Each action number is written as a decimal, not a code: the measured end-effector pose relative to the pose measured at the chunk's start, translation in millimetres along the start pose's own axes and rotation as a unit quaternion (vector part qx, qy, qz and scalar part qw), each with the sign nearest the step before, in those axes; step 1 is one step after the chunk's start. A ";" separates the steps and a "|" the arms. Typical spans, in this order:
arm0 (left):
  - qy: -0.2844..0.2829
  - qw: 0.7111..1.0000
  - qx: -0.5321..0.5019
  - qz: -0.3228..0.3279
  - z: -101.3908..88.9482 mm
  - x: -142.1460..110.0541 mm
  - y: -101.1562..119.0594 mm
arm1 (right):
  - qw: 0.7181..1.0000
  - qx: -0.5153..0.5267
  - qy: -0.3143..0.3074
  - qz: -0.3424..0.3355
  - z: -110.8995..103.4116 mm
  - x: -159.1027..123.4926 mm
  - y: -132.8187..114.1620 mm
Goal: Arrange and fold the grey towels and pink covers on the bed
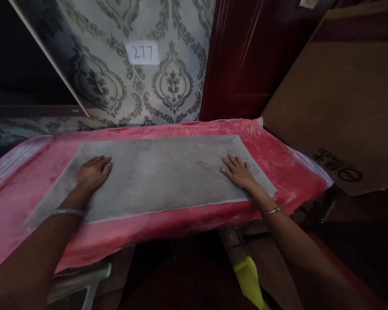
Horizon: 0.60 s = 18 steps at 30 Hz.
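A grey rectangular cloth [161, 172] lies spread flat on a pink plush blanket [278, 150] that covers a table. My left hand [93, 171] rests palm down on the cloth's left part, fingers together and stretched out. My right hand [238, 171] lies flat on the cloth's right part, fingers spread. Neither hand holds anything. Each wrist wears a thin metal bangle.
A patterned grey panel [142, 86] with a white label reading 277 leans behind the table. A dark red door [242, 60] stands beside it. A large cardboard sheet [342, 99] leans at the right. Below the table's front edge lie a yellow-green object [249, 280] and a pale plastic piece [84, 282].
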<state>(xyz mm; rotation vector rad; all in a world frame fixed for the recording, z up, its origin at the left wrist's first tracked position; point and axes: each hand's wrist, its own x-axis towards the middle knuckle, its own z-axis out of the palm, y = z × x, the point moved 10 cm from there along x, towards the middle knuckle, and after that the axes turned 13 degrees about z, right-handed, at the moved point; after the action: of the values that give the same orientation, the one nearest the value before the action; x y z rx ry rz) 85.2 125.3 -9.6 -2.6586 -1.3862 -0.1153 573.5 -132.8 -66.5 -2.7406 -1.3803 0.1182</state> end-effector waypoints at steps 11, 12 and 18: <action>-0.059 0.995 -0.003 -0.086 -2.4 -77.3 -44.5 | 0.992 0.007 0.076 0.097 4.7 -60.7 98.1; -0.062 0.993 -0.013 -0.101 -4.5 -85.8 -48.1 | 0.991 0.011 0.084 0.099 5.0 -62.7 100.8; -0.038 0.988 -0.038 -0.146 -23.8 -100.1 -27.1 | 0.990 0.024 0.092 0.104 -0.7 -58.8 84.9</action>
<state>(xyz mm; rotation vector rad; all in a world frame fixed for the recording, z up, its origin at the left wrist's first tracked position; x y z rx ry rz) 5.6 55.8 3.0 -2.5241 -1.8251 -0.1001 606.5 -230.6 -72.0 -2.7664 -1.0324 -0.0885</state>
